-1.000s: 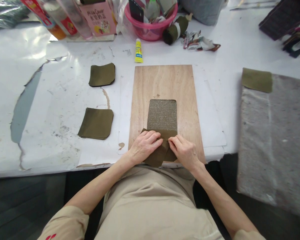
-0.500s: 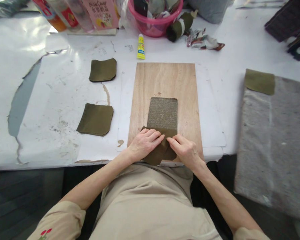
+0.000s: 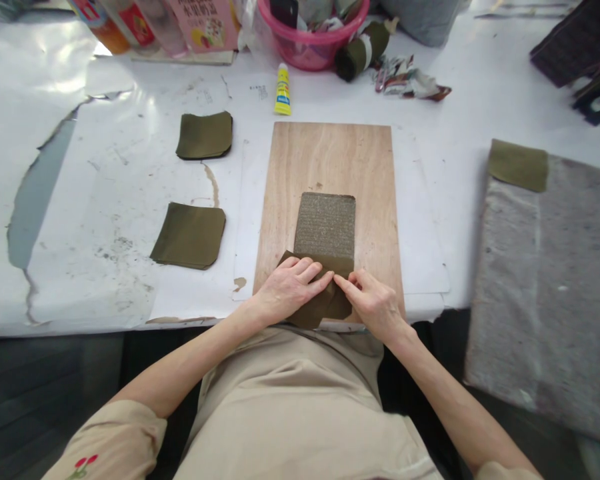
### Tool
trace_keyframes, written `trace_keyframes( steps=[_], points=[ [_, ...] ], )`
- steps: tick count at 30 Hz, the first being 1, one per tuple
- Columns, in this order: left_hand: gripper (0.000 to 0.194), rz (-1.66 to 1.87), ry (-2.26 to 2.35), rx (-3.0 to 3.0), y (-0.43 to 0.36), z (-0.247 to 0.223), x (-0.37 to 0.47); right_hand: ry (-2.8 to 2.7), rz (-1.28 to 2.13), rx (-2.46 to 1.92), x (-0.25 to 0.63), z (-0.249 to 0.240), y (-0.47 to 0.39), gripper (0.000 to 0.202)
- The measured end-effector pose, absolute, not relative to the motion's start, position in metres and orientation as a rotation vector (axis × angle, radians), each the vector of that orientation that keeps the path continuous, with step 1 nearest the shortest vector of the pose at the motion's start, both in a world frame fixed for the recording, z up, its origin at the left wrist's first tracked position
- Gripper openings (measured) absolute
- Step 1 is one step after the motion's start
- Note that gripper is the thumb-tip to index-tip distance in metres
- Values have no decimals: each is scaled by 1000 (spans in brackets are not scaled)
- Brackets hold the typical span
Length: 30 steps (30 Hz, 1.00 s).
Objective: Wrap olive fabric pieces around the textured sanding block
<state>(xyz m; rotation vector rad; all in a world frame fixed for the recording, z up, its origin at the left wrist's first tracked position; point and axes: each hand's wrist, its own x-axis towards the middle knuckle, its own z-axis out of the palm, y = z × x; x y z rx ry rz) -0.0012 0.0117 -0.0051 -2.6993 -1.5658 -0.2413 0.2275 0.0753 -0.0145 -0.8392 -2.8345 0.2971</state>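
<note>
The left hand (image 3: 294,283) is lying palm down with its fingers extended, pressing on a folded, dark olive piece of thin sheet material (image 3: 337,303). The right hand (image 3: 375,300) is bringing its bent fingers to the same piece, its forefinger tip meeting the tip of the left thumb; whether it is pinching an edge, I cannot tell. The olive piece is lying under and between the hands, at the near end of a light brown, rectangular wooden board (image 3: 330,153).

Just beyond the hands, a grey-brown, ribbed rectangular panel (image 3: 325,223) is resting flat on the board, its near end meeting the olive piece; the fingers are hiding part of that join. The handling of this piece seems to be still under way, since its folds are lying uneven and most of the panel is showing bare.

Left of the hands, two stacks of olive, cut-cornered sheets, a nearer one (image 3: 190,237) and a farther one (image 3: 205,135), are sitting on the white-covered tabletop (image 3: 105,180), apparently leaving many pieces unused. Well beyond the hands, a small yellow tube (image 3: 283,90) is lying capped near a pink plastic basket (image 3: 310,57).
</note>
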Motion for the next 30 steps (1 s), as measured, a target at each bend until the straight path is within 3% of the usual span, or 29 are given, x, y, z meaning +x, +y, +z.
trace_keyframes(
  steps=[13,20,30],
  points=[
    [31,-371,-1725,-2521,0,-15,-13,-2623,503,-1050,232,-14,64,34],
    [25,-533,-1797,-2479,-2,-20,-17,-2396,727,-1201,230,0,65,23],
    [13,-612,-1826,-2428,-1,-21,-16,-2606,522,-1235,183,15,67,10]
  ],
)
